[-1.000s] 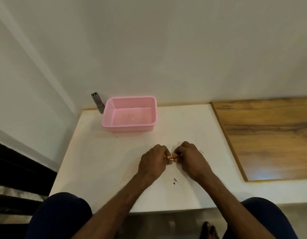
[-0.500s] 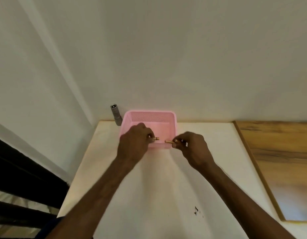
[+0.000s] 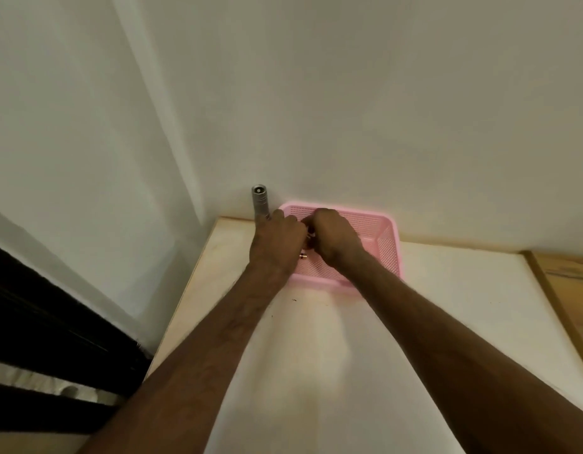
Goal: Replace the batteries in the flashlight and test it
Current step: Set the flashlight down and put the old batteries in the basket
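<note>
Above the white table [image 3: 316, 355], a battery [image 3: 303, 256] is pinched in the curled left hand [image 3: 277, 240] over the pink basket [image 3: 390, 244]. The curled right hand's [image 3: 332, 239] hold cannot be told. Batteries are judged to be being deposited. Next, the flashlight [image 3: 260, 201], upright at the wall beyond, must be grasped.

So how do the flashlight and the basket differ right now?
The flashlight is slim and silver; the basket is wide, pink mesh. The flashlight stands upright by the wall; the basket lies flat, open side up. Both sit at the table's far edge.
</note>
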